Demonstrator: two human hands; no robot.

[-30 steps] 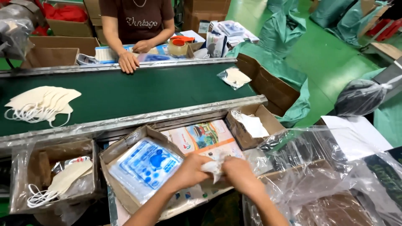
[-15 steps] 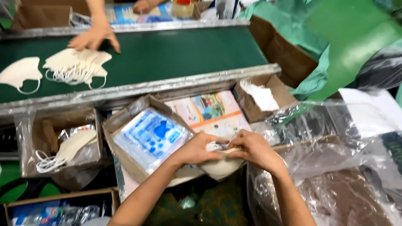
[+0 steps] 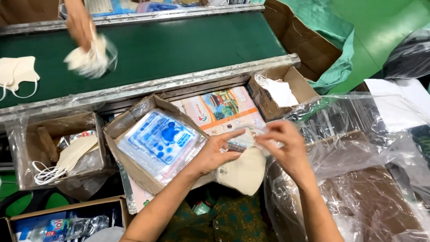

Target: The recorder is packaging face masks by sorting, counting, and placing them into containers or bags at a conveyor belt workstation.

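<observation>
Conveyor belt (image 3: 179, 49), dark green with metal rails, spans the top of the view. Loose cream masks (image 3: 18, 74) lie on its left end, and a co-worker's hand (image 3: 80, 24) reaches in from the far side, gripping a bunch of masks (image 3: 89, 58) above the belt.

Clear plastic sheeting (image 3: 371, 179) covers the right side below the belt, draped over brown cartons. At lower left, a plastic-lined carton (image 3: 58, 152) holds cream masks with white ear loops. Next to it, a tilted open carton (image 3: 154, 145) holds a stack of clear bags printed in blue. A small open box (image 3: 280, 92) just below the rail holds white masks. A printed colour sheet (image 3: 224, 110) lies between the tilted carton and the small box.

Left hand (image 3: 215, 154) is partly closed: thumb and fingers pinch the left edge of a small clear printed bag (image 3: 246, 139). Right hand (image 3: 286, 148) is also partly closed, fingertips pinching the bag's right edge. The bag is held stretched between the 2 hands, above the printed sheet. A cream mask (image 3: 244, 172) hangs directly below the hands, touching the left hand's heel; which hand supports it cannot be determined.
</observation>
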